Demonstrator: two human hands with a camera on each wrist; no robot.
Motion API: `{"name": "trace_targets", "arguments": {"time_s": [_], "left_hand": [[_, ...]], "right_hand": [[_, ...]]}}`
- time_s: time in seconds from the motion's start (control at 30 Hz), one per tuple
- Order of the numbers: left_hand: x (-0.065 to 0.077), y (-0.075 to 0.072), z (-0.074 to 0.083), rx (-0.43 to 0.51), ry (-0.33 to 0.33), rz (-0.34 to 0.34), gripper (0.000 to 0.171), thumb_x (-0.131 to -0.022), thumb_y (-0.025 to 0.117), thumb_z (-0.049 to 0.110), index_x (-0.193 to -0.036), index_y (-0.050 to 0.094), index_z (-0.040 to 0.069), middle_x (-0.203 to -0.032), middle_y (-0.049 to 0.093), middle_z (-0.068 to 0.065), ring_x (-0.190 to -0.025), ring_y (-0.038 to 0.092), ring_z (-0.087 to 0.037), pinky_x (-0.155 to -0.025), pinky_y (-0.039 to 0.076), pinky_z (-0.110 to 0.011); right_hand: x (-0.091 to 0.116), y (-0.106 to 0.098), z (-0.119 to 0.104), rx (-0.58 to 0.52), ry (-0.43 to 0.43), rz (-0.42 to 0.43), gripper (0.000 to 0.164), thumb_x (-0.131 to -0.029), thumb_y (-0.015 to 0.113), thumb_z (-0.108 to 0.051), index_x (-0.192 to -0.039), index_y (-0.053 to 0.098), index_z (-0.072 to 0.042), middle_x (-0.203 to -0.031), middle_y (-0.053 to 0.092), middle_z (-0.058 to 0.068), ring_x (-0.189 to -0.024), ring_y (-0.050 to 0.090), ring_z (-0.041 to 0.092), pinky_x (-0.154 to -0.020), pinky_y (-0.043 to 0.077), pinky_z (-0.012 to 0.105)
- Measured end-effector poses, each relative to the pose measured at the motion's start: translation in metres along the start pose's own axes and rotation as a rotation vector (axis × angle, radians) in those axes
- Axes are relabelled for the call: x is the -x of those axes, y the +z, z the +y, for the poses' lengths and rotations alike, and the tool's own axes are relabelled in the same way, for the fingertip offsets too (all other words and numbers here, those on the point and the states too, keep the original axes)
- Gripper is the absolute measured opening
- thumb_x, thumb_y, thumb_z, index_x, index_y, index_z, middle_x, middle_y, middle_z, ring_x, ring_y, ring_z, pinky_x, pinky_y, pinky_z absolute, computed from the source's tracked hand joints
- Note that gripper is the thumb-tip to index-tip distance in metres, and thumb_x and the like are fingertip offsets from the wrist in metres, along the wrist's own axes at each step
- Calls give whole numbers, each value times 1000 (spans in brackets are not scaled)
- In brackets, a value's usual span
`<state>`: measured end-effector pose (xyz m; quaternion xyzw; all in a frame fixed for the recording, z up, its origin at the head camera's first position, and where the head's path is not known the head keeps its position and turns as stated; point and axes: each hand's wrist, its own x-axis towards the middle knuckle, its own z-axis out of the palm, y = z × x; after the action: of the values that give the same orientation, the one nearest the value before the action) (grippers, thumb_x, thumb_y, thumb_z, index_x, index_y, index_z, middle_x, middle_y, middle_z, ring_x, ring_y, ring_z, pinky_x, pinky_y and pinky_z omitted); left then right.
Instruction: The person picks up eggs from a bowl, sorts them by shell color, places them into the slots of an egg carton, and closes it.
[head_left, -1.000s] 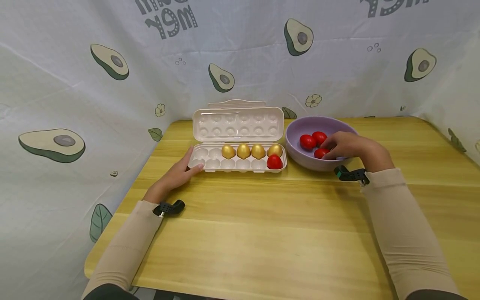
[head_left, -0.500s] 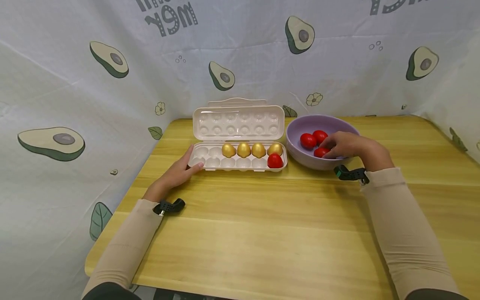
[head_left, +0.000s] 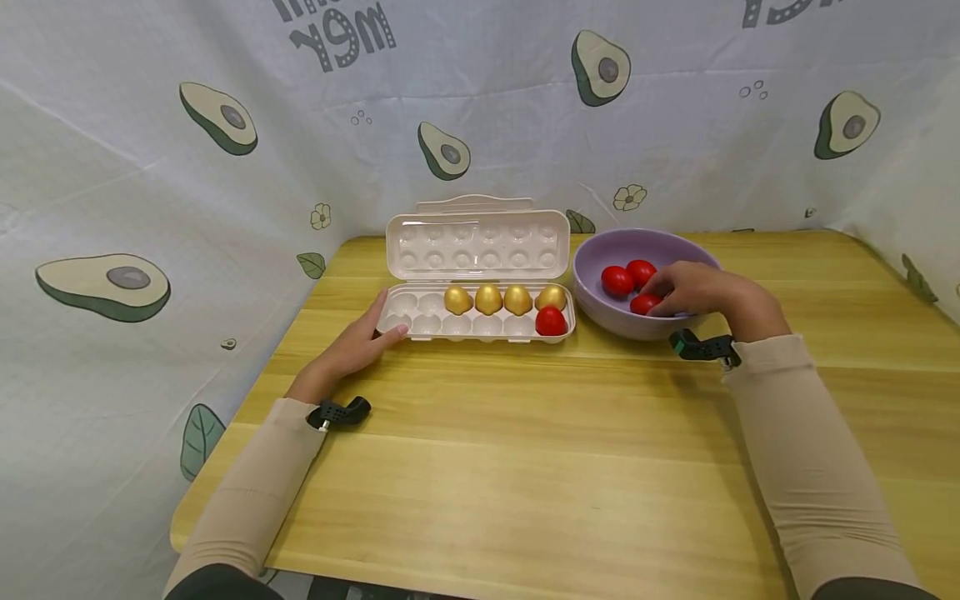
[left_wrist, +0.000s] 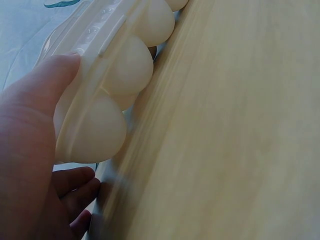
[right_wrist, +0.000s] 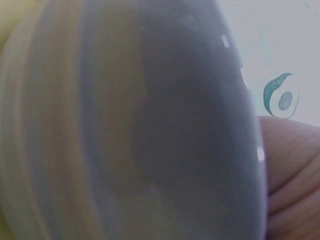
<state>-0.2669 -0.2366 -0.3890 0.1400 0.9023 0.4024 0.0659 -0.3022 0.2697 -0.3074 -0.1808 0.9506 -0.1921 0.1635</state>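
We see the right grip (head_left: 696,286) pinching 1 red egg (head_left: 642,305) inside the purple bowl (head_left: 617,322); the left grip (head_left: 354,340) holds the egg carton (head_left: 428,324).

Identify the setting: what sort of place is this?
Probably a staged tabletop recording booth, though I can't be sure: avocado-print cloth hangs behind a wood-grain table, and the person has black wrist-worn devices.

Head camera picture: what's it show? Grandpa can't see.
A person's right hand grips a red egg beside two more in a purple bowl, while their left hand holds an open egg box. Four gold eggs and one red egg sit inside.
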Motion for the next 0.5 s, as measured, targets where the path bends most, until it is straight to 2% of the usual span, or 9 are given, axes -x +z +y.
{"name": "trace_targets", "arguments": {"time_s": [0.27,0.5], "left_hand": [[1,-1,3,-11,-6,-9,81,-85,46,59,-141,-8,36,-149,-1,9,-135,4,-13,-109,9,-42],[12,-6,30,12,-14,-40,80,-91,47,46,-144,-7,23,-150,-2,0,-136,2,-18,-109,7,-43]], "right_hand": [[0,0,0,-12,-4,11,30,-79,69,-20,-104,65,-4,-87,60,5,-86,45,25,-64,44,32],[0,-3,3,-24,-11,42,38,-77,72,-24,-107,63,-2,-94,61,7,-91,45,26,-68,45,32]]}}
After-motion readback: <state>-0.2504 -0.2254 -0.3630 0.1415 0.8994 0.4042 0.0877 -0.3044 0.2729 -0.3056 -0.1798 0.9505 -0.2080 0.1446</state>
